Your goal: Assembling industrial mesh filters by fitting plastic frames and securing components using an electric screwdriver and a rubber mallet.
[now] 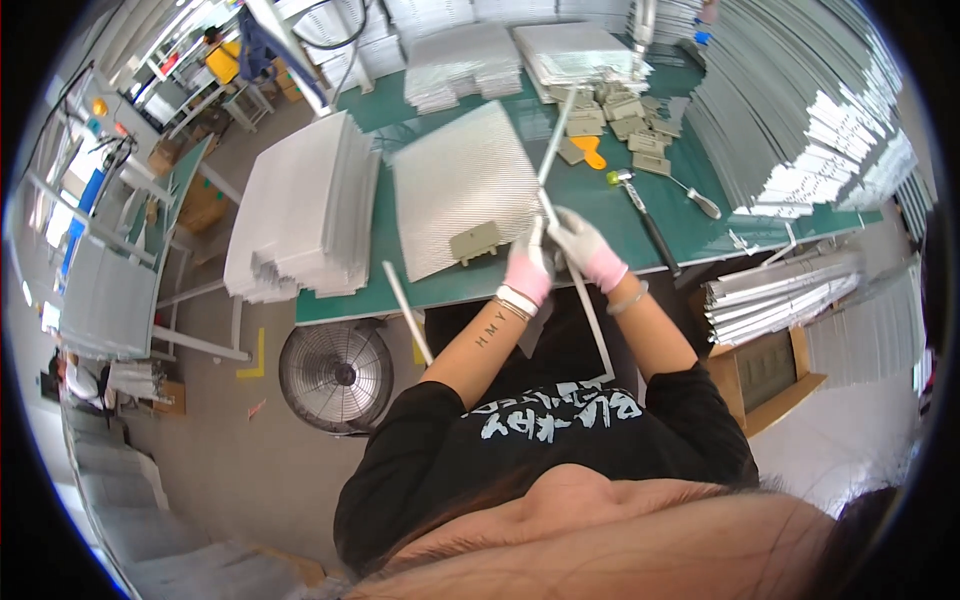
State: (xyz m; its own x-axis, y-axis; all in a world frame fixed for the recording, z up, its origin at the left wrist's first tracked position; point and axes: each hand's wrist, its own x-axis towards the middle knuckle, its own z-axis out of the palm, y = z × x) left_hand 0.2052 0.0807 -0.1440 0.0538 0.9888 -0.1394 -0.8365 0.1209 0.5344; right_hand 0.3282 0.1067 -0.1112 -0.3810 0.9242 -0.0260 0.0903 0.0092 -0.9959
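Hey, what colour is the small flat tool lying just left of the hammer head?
The small flat tool is orange, seen best in the head view.

From my end I see, below and left of the fingers (575, 226), a round caged fan (340, 378) standing on the floor, with yellow floor tape (261, 355) farther left. Well out to their left I have a second green-topped bench (184, 180). Far off, ahead and left of them, I spot a person in yellow (224, 63) near a stool (247, 106). Lower right of them sits an open cardboard box (788, 403).
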